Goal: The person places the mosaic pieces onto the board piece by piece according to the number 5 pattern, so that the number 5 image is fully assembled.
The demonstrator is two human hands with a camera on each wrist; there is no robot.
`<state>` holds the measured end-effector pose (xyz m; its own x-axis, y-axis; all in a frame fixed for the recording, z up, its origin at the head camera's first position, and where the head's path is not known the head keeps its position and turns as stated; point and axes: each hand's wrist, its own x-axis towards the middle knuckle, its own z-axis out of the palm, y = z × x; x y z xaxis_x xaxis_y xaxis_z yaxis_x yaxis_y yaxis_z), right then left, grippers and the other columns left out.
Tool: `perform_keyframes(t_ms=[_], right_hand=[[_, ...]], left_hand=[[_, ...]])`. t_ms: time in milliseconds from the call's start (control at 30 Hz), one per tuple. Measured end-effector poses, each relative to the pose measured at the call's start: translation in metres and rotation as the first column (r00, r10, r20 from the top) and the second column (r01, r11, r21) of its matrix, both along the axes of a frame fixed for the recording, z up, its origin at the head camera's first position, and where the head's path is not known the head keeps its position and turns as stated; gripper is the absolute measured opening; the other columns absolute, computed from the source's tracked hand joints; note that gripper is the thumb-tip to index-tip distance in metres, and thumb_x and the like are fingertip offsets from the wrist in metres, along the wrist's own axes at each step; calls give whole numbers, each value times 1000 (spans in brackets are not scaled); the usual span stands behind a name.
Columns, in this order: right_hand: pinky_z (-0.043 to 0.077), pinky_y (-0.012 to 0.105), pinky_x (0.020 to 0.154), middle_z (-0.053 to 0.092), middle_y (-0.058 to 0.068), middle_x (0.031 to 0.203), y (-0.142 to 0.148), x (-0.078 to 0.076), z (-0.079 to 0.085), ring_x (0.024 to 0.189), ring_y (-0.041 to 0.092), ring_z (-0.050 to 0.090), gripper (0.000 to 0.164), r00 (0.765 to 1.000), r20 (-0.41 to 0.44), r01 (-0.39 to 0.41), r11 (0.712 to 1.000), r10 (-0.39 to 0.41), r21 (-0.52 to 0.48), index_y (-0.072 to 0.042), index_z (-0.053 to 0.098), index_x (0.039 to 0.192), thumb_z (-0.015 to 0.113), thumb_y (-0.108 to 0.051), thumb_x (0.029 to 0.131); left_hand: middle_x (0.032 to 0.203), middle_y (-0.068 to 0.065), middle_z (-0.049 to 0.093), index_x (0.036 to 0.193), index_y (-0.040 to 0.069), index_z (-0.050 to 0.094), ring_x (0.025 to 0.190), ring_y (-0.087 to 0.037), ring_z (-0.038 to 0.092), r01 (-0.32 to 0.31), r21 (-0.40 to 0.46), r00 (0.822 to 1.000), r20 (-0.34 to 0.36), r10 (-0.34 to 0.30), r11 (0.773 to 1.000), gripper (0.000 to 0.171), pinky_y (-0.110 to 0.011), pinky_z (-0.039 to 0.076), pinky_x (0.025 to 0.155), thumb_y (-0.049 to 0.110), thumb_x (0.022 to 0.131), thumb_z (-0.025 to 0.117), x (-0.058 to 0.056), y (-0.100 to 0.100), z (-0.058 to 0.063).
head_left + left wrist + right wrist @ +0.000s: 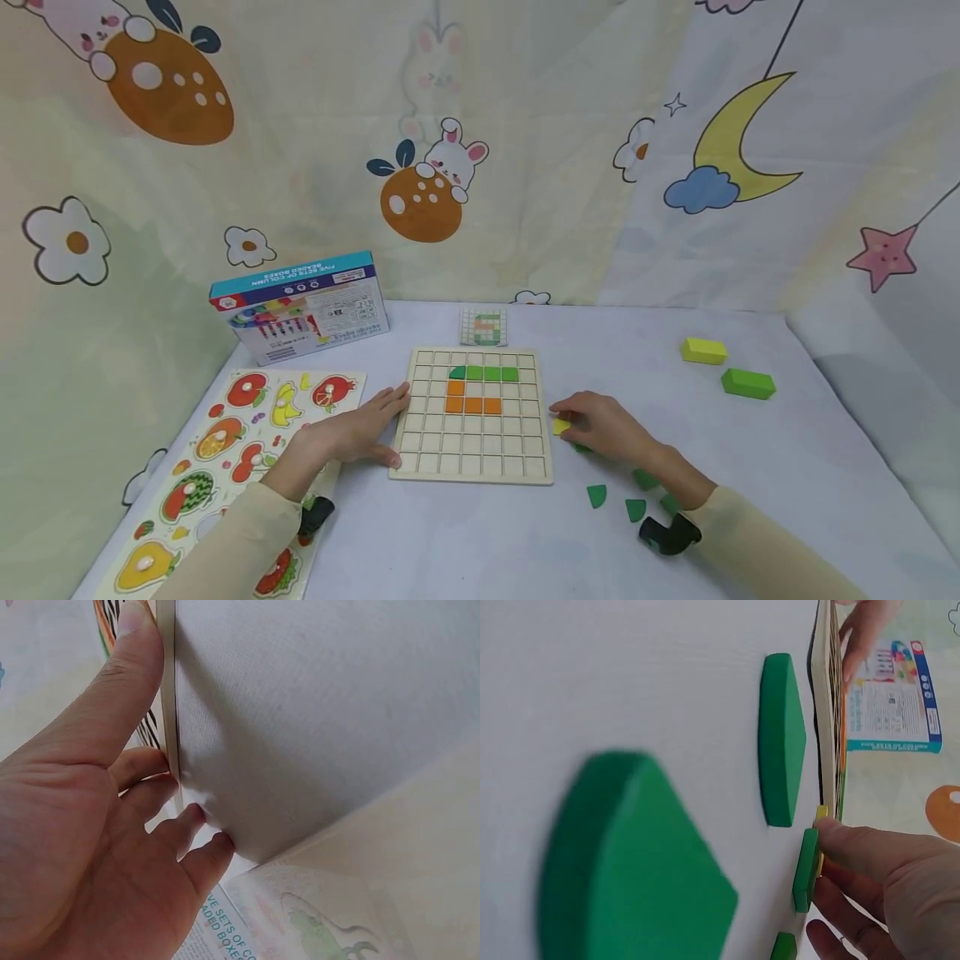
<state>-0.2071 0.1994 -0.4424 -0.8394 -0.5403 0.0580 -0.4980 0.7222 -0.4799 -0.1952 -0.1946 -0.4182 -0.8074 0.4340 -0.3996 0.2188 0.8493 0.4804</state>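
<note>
A wooden grid board [471, 468] lies flat in the middle of the table. On it are a green row [492, 373] with a rounded tile at its left end, and orange tiles [472, 406] in an L shape below. My left hand [358, 427] touches the board's left edge, fingers spread. Right of the board, my right hand [609, 427] pinches a yellow tile [561, 426] with thumb and fingers. In the right wrist view a green tile [805, 871] stands close beside the yellow tile [821, 813], partly covering it.
Several quarter-round green tiles [596, 496] lie near my right wrist. A yellow block [703, 351] and a green block [748, 383] sit at the back right. Behind the board is a small pattern card [483, 327]. A box [315, 315] and a fruit-picture sheet [247, 417] are on the left.
</note>
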Motion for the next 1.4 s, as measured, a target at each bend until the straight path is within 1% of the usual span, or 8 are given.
perform_keyframes(t_ms=[300,467,567,667,800,967,1167,1400], right_hand=[[55,33,84,72,1,109,9,-19,4,96,16,64,36,999,-32,-10,998,12,57,-9,69,119,73,-5,83],[54,38,85,71,5,109,13,-24,2,96,19,64,39,997,-38,73,997,-72,10,-5,66,122,71,-7,84],[53,38,83,69,5,104,8,-20,-1,92,18,61,42,991,-40,126,992,-127,-15,-3,65,122,74,-19,85],[52,36,80,67,3,99,1,-18,-2,89,16,58,48,983,-51,176,984,-174,23,-4,64,124,76,-28,83],[54,36,82,68,3,101,-6,-18,-1,90,17,59,46,978,-49,205,977,-202,64,-6,63,125,77,-17,82],[55,38,85,70,5,105,-6,-16,2,93,18,61,45,982,-21,190,981,-189,47,-5,63,126,73,-4,82],[54,40,90,69,4,106,-23,-16,12,97,19,63,48,986,13,168,986,-168,-1,-6,61,129,73,-4,83],[53,32,81,69,2,100,-66,-23,17,91,15,61,44,999,22,44,999,-44,-2,-5,65,124,75,-4,81]], left_hand=[[165,-6,6,156,13,18,152,-32,3,-1,-8,1000,-10,1,1000,100,-54,22,119,33,78,78,0,0,0],[165,-6,5,156,13,18,152,-32,3,-6,2,1000,4,6,1000,100,-55,22,118,33,79,78,1,2,0],[165,-5,6,156,13,18,152,-31,3,-7,-12,1000,-3,7,1000,100,-54,22,119,34,79,78,2,2,1],[165,-4,6,156,15,17,152,-30,4,-12,-26,1000,-14,11,1000,101,-53,23,119,35,78,78,2,1,1],[165,-5,6,156,14,18,152,-31,4,-8,-16,1000,-16,8,1000,101,-54,22,119,34,78,78,1,0,0],[165,-6,6,156,13,18,152,-31,4,3,-10,1000,-16,-3,1000,100,-53,22,119,34,79,78,0,0,1],[165,-6,6,156,12,18,152,-32,4,4,-10,1000,-9,-4,1000,100,-54,21,119,33,79,78,0,-1,4],[165,-6,5,156,12,18,152,-32,4,13,-5,1000,-10,-13,1000,99,-54,21,119,34,80,77,0,0,0]])
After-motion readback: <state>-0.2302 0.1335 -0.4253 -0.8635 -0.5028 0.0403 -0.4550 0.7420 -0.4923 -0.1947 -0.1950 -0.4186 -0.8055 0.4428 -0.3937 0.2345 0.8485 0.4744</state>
